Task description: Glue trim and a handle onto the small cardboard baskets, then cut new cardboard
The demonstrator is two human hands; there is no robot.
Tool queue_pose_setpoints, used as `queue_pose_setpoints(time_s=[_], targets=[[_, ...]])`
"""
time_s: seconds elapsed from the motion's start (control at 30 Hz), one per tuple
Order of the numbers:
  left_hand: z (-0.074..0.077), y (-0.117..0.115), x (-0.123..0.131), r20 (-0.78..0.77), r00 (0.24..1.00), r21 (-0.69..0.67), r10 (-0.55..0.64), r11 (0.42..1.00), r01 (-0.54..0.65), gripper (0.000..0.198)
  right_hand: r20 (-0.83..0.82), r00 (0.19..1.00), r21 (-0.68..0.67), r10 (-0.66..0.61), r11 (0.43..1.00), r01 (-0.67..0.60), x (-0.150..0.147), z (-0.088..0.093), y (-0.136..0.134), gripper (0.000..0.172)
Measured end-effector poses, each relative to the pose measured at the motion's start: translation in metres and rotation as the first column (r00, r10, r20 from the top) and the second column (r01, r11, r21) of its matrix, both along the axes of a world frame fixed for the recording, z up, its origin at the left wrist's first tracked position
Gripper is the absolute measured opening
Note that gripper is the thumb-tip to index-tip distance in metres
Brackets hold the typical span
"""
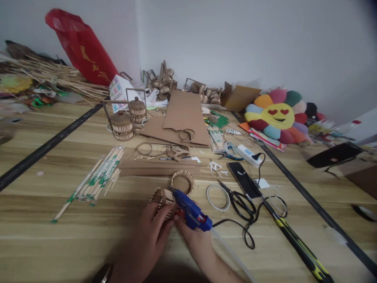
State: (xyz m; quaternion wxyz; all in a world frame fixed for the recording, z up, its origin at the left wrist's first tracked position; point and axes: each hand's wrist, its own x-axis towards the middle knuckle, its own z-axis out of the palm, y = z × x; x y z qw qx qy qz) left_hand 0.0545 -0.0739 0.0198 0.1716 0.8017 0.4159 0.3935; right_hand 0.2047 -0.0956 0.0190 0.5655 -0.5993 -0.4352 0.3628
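Note:
My left hand (150,232) is closed round a small round basket of cardboard and wooden sticks (161,198), steadying it on the wooden table (59,236). My right hand (193,236) grips a blue hot glue gun (190,212), its nozzle touching the basket's upper right rim. A black cord (235,226) trails from the gun to the right. Just behind the basket lies a second stick-lined ring (182,181).
Black scissors (240,202), a tape roll (218,197), a phone (243,179), a power strip (249,154) and a yellow-black cutter (300,247) lie to the right. Wrapped chopsticks (94,182) lie left. Cardboard sheets (182,118), finished baskets (122,125) and a flower cushion (277,116) stand behind.

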Motion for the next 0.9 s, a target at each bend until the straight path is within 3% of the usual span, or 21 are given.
queue_pose_setpoints(time_s=[0.5,0.7,0.9], targets=[[0.004,0.006,-0.005,0.131,0.991,-0.107,-0.035,0.993,0.049,0.019,-0.051,0.998,-0.021,-0.031,0.999,0.030,0.002,-0.006,-0.002,0.019],[0.002,0.010,-0.011,0.150,0.988,-0.215,-0.024,0.975,0.057,0.017,-0.132,0.991,-0.070,0.000,0.998,-0.009,0.027,-0.007,0.008,0.037],[0.007,0.013,-0.012,0.202,0.979,-0.312,-0.036,0.945,0.099,0.013,-0.237,0.971,-0.193,0.003,0.980,-0.050,0.049,0.009,0.013,0.043]])
